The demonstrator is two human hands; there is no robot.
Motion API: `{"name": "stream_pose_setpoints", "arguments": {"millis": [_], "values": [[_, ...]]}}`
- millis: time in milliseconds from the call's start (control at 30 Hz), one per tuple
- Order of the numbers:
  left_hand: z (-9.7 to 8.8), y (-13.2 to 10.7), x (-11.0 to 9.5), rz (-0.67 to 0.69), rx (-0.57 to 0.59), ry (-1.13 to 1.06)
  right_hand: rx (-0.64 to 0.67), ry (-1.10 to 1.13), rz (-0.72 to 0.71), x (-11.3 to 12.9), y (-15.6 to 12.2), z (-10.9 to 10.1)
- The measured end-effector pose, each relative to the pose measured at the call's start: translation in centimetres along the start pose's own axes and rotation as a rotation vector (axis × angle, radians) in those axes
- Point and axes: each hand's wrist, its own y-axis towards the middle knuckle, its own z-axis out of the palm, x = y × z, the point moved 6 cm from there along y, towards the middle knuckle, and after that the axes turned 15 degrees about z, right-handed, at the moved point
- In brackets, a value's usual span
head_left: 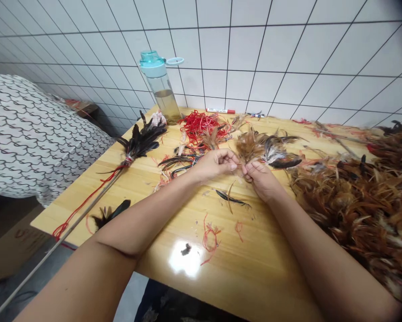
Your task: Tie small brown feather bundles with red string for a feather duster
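Observation:
A small bunch of brown feathers fans upward over the middle of the table, its base pinched in my right hand. Just left of it, my left hand is closed in a pinch close to the bunch's base; what lies between those fingertips is too small to make out. Behind my right hand is a tuft of grey, white and black feathers. Below the hands lies a loose dark feather. Past my left hand, scissors lie partly hidden among feathers and red scraps.
A long stick with black feathers tied on overhangs the table's left edge. A water bottle, red string and a marker are near the tiled wall. A big heap of brown feathers covers the right side.

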Motion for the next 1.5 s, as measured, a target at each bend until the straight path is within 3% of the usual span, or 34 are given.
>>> {"name": "stream_pose_setpoints", "arguments": {"millis": [100,200,267,400,533,733,833,1033,1300,1500], "values": [[0.0,-0.1,-0.1,0.070,0.234,0.331,-0.018,0.184,0.042,0.0,0.3,-0.8],[1.0,-0.6,0.1,0.163,0.494,0.528,-0.038,0.227,0.059,-0.1,0.5,-1.2],[1.5,-0.9,0.2,0.200,0.565,0.577,-0.052,0.203,0.053,-0.2,0.5,-1.2],[1.9,-1.0,0.1,0.255,0.584,0.608,-0.074,0.137,0.025,-0.4,0.6,-1.0],[1.4,-0.5,-0.7,0.230,0.460,0.531,-0.095,0.072,0.001,-0.6,0.5,-0.9],[-0.7,-0.1,0.1,-0.007,-0.086,0.035,-0.175,0.028,-0.020,-0.5,0.3,-1.1],[-0.2,-0.3,1.1,-0.089,-0.229,-0.198,-0.207,-0.013,-0.027,-0.4,0.2,-0.9],[1.6,-0.4,1.5,-0.179,-0.292,-0.304,-0.275,-0.203,-0.083,-0.5,0.2,-0.5],[1.4,-0.8,1.9,-0.171,-0.360,-0.302,-0.320,-0.327,-0.140,-0.8,0.4,-0.5],[1.8,-0.8,2.0,-0.167,-0.304,-0.367,-0.271,-0.403,-0.156,-0.9,0.5,-0.3]]}}
